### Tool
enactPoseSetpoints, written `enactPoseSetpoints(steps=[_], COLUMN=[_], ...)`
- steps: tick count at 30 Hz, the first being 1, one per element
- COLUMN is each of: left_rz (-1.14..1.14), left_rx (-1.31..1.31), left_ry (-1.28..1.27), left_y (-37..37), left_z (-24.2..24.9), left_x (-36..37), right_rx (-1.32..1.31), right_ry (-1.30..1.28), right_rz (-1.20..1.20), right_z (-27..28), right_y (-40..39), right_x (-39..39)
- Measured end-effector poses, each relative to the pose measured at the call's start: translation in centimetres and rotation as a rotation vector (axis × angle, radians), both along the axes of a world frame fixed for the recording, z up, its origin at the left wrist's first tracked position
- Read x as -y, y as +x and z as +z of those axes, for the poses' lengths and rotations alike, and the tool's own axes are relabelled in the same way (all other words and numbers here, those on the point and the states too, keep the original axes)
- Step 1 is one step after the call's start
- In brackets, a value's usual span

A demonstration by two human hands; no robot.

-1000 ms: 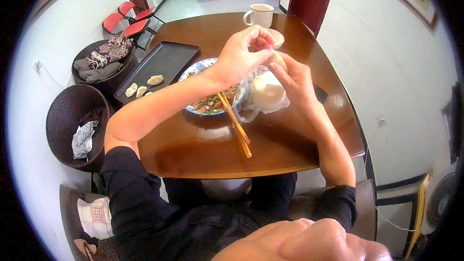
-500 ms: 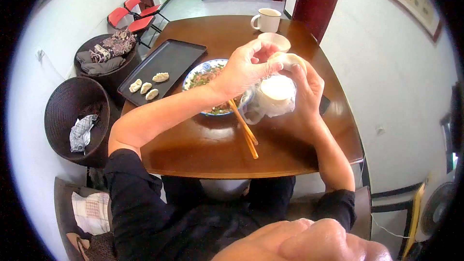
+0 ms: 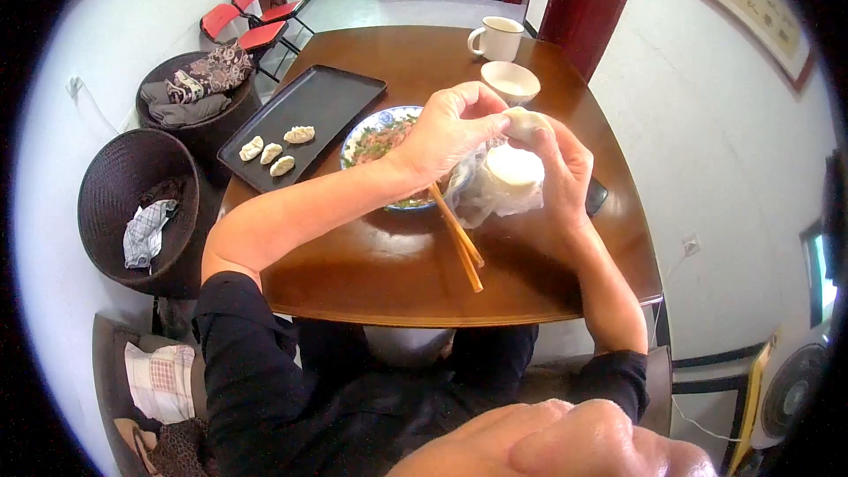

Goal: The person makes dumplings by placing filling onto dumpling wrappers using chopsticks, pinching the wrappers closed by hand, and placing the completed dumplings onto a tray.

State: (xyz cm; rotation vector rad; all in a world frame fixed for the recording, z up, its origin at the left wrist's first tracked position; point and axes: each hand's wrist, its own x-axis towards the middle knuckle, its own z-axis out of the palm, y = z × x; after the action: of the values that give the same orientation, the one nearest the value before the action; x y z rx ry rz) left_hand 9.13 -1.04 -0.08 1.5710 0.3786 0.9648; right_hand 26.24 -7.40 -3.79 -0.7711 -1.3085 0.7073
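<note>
Between my two hands, above the table, is a pale dumpling (image 3: 526, 124). My left hand (image 3: 452, 130) pinches its left side with thumb and fingers. My right hand (image 3: 565, 162) has its fingers closed round the right side. Just below lies a stack of white wrappers (image 3: 514, 166) in a clear plastic bag (image 3: 477, 198). The blue-and-white bowl (image 3: 351, 143) of chopped filling (image 3: 378, 140) is partly hidden by my left forearm. Wooden chopsticks (image 3: 461, 243) rest against the bowl's near side. Several folded dumplings (image 3: 299, 134) lie on the black tray (image 3: 311, 99).
A small bowl (image 3: 511, 81) and a white mug (image 3: 500, 39) stand at the table's (image 3: 415, 287) far side. A dark phone-like object (image 3: 596, 196) lies right of my right hand. Woven baskets (image 3: 115, 203) and red chairs (image 3: 256, 34) are at the left.
The dumpling is more closed and sits slightly lower between my hands. The small bowl shows more fully. The whole view has shifted a little.
</note>
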Motion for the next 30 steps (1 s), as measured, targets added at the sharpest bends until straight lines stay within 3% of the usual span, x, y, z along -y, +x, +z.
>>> enactPoseSetpoints(steps=[6, 11, 14, 18, 20, 24, 26, 30], left_rz=[0.052, 0.145, 0.125, 0.128, 0.166, 0.150, 0.076, 0.125], left_rx=[-0.077, -0.135, -0.148, -0.191, -0.249, -0.136, -0.025, -0.032], left_ry=[0.103, 0.432, 0.461, 0.363, 0.526, 0.494, 0.268, 0.255], left_y=[-0.7, -1.6, -1.8, -2.2, -2.6, -4.0, -5.6, -9.0], left_z=[-0.5, -0.5, -0.5, -0.3, -0.2, -0.1, 0.2, -0.2], left_x=[-0.4, 0.2, 0.4, 0.1, 0.1, 0.3, 0.5, 1.1], right_rx=[0.159, 0.213, 0.200, 0.366, 0.442, 0.469, 0.459, 0.446], right_ry=[-0.020, -0.051, -0.035, 0.043, 0.076, 0.120, 0.127, 0.116], right_rz=[0.029, -0.050, -0.081, -0.145, -0.167, -0.177, -0.138, -0.063], right_z=[-0.4, 0.0, 0.0, -0.1, 0.5, 1.9, 3.2, 4.4], right_y=[-0.2, -0.8, -0.9, -1.0, -1.4, -2.6, -3.4, -5.4], right_x=[-0.4, 0.2, 0.2, 0.1, 0.4, 0.4, 0.6, 0.2])
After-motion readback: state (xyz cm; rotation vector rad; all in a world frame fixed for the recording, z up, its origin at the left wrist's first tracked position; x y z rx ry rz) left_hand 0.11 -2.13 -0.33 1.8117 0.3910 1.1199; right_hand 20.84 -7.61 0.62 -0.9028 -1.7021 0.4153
